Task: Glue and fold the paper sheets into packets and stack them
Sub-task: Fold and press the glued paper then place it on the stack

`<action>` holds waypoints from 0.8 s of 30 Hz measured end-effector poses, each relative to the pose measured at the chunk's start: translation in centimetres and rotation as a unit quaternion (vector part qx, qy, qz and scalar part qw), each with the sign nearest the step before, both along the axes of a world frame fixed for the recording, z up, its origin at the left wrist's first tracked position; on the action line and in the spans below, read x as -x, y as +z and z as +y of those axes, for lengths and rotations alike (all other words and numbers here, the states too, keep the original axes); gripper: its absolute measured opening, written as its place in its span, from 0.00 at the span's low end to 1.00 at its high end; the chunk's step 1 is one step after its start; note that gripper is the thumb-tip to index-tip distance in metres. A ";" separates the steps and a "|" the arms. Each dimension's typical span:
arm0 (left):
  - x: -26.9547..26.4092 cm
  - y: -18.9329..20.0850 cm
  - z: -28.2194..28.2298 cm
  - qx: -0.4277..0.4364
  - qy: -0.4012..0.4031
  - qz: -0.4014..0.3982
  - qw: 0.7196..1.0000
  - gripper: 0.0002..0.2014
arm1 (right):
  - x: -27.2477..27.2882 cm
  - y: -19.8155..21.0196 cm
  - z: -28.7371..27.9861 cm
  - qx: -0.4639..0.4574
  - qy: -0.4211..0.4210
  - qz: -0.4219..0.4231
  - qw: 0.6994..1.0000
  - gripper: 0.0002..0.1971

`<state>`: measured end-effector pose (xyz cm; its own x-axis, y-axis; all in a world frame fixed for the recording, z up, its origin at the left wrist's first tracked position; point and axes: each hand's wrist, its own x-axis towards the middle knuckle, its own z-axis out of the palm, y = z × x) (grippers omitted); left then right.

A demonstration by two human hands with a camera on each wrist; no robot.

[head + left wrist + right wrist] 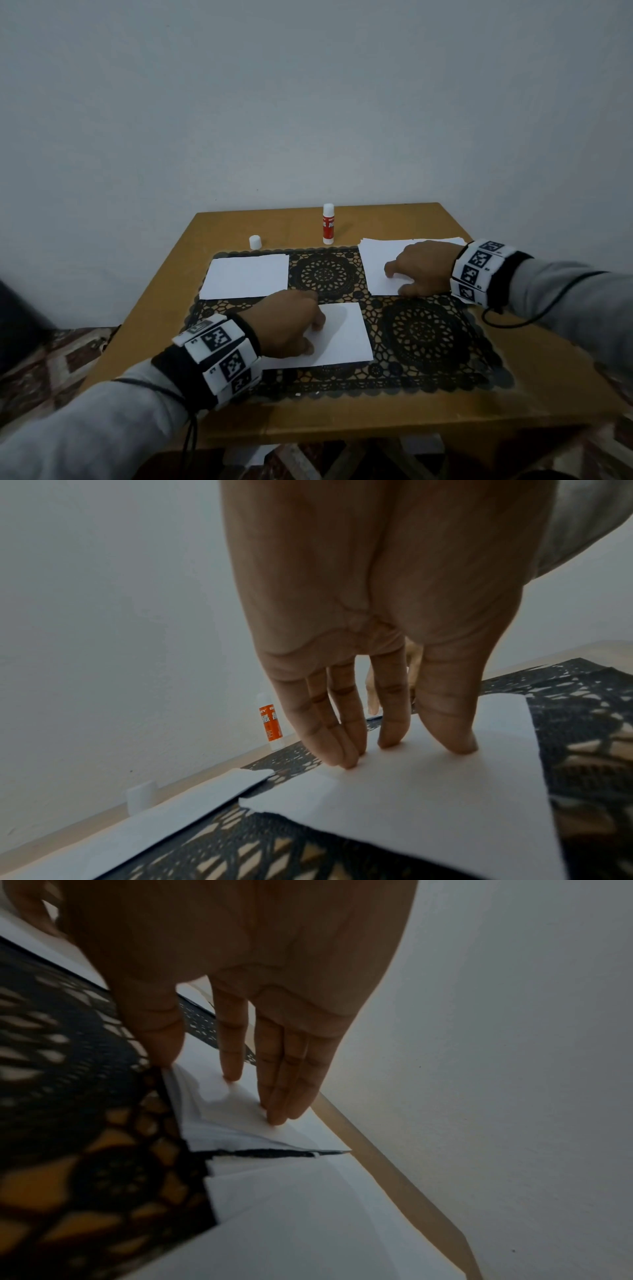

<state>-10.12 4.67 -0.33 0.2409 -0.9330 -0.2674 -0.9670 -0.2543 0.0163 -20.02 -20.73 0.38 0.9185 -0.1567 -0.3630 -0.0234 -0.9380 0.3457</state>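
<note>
Step in hand: fetching a fresh sheet, as I judge it. The right hand (423, 267) rests on the stack of paper sheets (380, 260) at the far right of the table (445, 414), while the left hand (291, 322) steadies a single sheet (342, 335) at the middle.
Left hand: fingers nearly straight, tips pressing down on the single sheet; it grips nothing.
Right hand: fingers extended, tips (277, 1118) on the top sheets; in the right wrist view the stack's near corner is fanned and lifted slightly. Whether a sheet is pinched I cannot tell.
Next move: likely calls for parting one sheet cleanly from the stack, then reaching for the glue stick (328, 224).
Paper: white, thin, flat and uncreased; the sheet under the left hand shows no fold.
Other paper: a white piece (246, 275) lies at the far left of the black lace mat (428, 335); folded packet or plain sheet, I cannot tell.
Glue stick: upright near the far edge, uncapped as it seems; its white cap (255, 242) stands apart to the left.
</note>
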 end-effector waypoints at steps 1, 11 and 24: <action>0.0 -0.1 0.0 0.002 0.000 -0.001 1.000 0.20 | 0.2 -0.1 0.1 0.003 0.004 -0.001 1.000 0.23; 0.1 -0.2 0.3 0.014 0.000 -0.007 1.000 0.20 | 0.7 -1.4 0.7 0.018 0.033 -0.086 0.996 0.08; 0.7 -0.1 0.5 0.015 0.020 -0.008 1.000 0.21 | 1.6 -0.1 -0.5 -0.190 -0.099 -0.228 0.950 0.15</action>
